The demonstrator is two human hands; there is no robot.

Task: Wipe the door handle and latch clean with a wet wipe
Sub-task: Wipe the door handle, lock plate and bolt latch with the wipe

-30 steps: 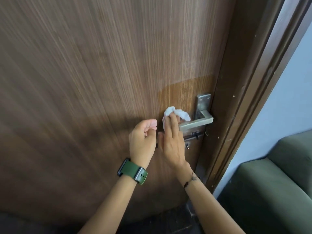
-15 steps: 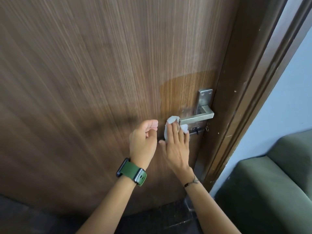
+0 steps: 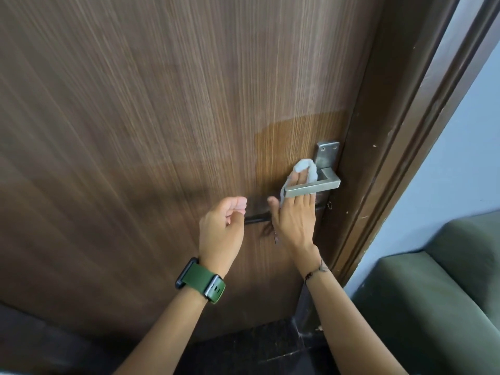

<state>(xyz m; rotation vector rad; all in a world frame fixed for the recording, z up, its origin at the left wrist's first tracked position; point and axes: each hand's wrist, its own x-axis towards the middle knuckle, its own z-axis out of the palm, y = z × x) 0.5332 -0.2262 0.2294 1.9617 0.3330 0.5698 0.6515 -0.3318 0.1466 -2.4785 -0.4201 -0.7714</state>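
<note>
A dark green sofa (image 3: 433,307) stands at the lower right, beside a pale blue wall (image 3: 460,147). A dark brown door frame (image 3: 378,158) runs up along the wall. The floor (image 3: 243,347) below is dark.

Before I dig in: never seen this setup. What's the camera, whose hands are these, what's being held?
There is no machine here. A person wears one wide-angle camera on the head, and it looks forward and down at their own two hands, so there is only this single view.

They face a brown wooden door. On its right side is a metal door handle on a metal plate.

The right hand reaches up behind the handle's lever, its straight fingers pressing a white wet wipe against the door next to the plate. The left hand, with a green watch on its wrist, hovers near the door, loosely curled and holding nothing. A dark bar runs between the hands; it may be the latch, I cannot tell.

At lower right is a green sofa.
</note>
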